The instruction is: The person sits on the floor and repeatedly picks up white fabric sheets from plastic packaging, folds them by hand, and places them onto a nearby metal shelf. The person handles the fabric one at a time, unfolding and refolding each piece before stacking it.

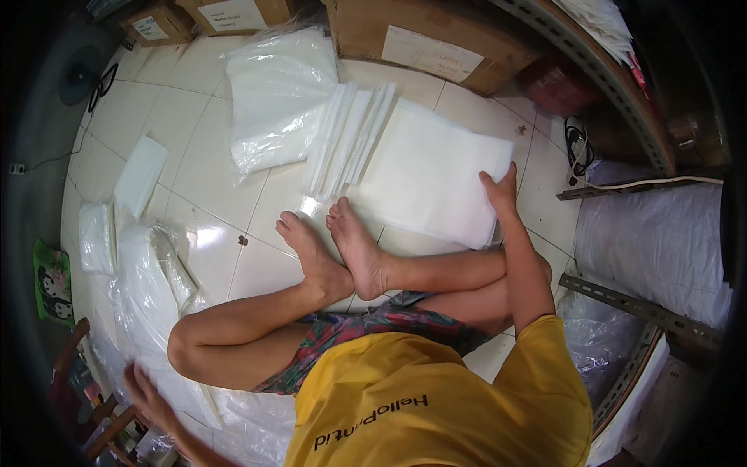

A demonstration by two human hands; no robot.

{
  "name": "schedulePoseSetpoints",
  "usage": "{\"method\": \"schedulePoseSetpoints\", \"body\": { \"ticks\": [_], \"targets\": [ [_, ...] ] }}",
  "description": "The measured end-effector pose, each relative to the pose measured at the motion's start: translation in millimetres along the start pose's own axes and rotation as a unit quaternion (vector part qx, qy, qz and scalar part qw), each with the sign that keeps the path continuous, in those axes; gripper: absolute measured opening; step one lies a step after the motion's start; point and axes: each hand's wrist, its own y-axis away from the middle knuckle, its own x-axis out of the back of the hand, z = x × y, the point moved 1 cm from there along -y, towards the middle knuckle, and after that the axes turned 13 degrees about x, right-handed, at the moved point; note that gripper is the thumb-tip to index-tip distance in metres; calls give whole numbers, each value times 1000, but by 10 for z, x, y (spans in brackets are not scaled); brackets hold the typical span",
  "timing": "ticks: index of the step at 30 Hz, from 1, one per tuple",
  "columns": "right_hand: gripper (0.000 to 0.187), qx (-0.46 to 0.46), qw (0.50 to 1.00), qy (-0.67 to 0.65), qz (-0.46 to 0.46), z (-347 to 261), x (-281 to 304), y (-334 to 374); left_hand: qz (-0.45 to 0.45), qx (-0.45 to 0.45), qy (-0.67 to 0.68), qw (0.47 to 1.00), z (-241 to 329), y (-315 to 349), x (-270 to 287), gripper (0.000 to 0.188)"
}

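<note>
My right hand [502, 193] is at the right edge of a stack of large white sheets [436, 167] lying flat on the floor. Its thumb rests on top and the fingers go round the edge. Left of that stack lie several narrow folded white strips [350, 140], side by side. Low at the left, my left hand [148, 395] is slightly blurred, with fingers stretched out and nothing seen in it. Beside it clear plastic wrapping [152, 288] is spread around white packs. A large plastic-wrapped white pack [280, 97] lies beyond my feet.
Cardboard boxes [443, 47] line the far side. A metal-framed rack [638, 311] with plastic-wrapped rolls stands at the right. At the left are a white pad [142, 175], a small wrapped pack [96, 237] and a green bag [53, 282]. Another person's arm [70, 346] shows there.
</note>
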Motion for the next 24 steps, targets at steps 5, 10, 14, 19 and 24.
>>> {"method": "schedulePoseSetpoints", "body": {
  "ticks": [5,10,14,19,24],
  "targets": [
    [107,-45,999,18,-20,-344,-182,-78,-466,-250,133,838,2309,812,-2690,39],
    [88,21,986,151,66,-865,-93,108,-383,-644,-53,660,3130,1612,-4476,34],
    [40,178,984,-18,23,-1211,-397,248,-230,-645,-250,685,3128,1397,-4781,33],
    [37,218,942,-154,-202,-1773,-1331,404,-133,-679,-232,684,3035,850,-4484,36],
    [53,120,963,-45,-236,-1991,-1633,366,-263,-507,-241,785,3131,1004,-4514,44]
  ]
}}
